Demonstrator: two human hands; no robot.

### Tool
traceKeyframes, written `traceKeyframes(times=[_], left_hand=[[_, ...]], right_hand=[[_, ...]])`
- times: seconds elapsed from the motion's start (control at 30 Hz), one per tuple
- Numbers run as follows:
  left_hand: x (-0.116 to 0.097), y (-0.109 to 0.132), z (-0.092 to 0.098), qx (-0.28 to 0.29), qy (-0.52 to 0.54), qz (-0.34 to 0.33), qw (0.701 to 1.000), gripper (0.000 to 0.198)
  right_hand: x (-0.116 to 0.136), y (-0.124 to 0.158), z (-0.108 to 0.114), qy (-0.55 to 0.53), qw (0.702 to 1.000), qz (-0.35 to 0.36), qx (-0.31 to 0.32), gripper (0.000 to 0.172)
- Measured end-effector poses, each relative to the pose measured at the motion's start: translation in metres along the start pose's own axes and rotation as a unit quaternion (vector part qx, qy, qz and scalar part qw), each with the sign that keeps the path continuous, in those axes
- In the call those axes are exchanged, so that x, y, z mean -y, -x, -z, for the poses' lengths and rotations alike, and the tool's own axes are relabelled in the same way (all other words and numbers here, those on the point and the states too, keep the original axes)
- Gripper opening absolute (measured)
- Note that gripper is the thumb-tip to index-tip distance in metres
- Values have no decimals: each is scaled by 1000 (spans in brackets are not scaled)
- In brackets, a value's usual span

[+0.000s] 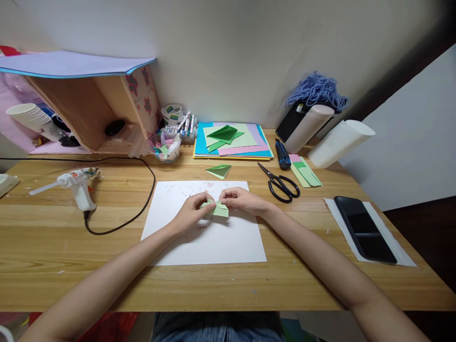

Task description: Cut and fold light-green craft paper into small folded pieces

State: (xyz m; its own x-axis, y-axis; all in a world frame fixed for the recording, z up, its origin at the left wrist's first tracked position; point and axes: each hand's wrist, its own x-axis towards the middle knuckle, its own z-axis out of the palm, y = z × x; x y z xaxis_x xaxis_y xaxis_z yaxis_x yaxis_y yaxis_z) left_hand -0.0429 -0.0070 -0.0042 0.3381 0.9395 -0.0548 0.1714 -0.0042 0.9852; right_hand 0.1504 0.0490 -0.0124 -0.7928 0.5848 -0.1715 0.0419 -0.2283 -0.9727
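A small piece of folded light green paper is held between my two hands, just above a white sheet with faint coloured marks. My left hand pinches its left side between thumb and fingers. At its upper right, my right hand has thumb and fingertips closed on the paper's edge. Part of the paper is hidden behind the fingers. Beyond the hands, a folded green paper piece lies on the wooden table.
Scissors and a utility knife lie to the right, near green paper strips. A phone rests farther right. Leftward is a glue gun with its cord. Coloured sheets and a scrap cup stand behind.
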Motion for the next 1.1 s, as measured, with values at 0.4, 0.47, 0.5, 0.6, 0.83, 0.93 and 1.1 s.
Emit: traceKeyframes(times=[0.4,0.47,0.5,0.6,0.83,0.93,1.1], left_hand=[[-3,2,1,0,-84,-22,996,18],[-3,2,1,-2,-99,-26,995,19],[-3,2,0,-3,-106,-26,994,19],[-2,2,0,-9,-114,-18,993,22],[-3,1,0,-11,-91,-4,996,24],[-2,1,1,-2,-74,0,997,25],[-1,2,1,0,-56,-3,998,27]], right_hand=[[3,1,-3,22,999,-23,22,25],[3,0,-3,22,999,-28,30,25],[3,0,-3,21,999,-29,35,24],[2,-1,-3,21,999,-25,36,23],[1,0,-5,13,1000,-20,11,23],[2,1,-6,5,1000,-23,4,25],[2,2,-7,3,1000,-18,-7,27]])
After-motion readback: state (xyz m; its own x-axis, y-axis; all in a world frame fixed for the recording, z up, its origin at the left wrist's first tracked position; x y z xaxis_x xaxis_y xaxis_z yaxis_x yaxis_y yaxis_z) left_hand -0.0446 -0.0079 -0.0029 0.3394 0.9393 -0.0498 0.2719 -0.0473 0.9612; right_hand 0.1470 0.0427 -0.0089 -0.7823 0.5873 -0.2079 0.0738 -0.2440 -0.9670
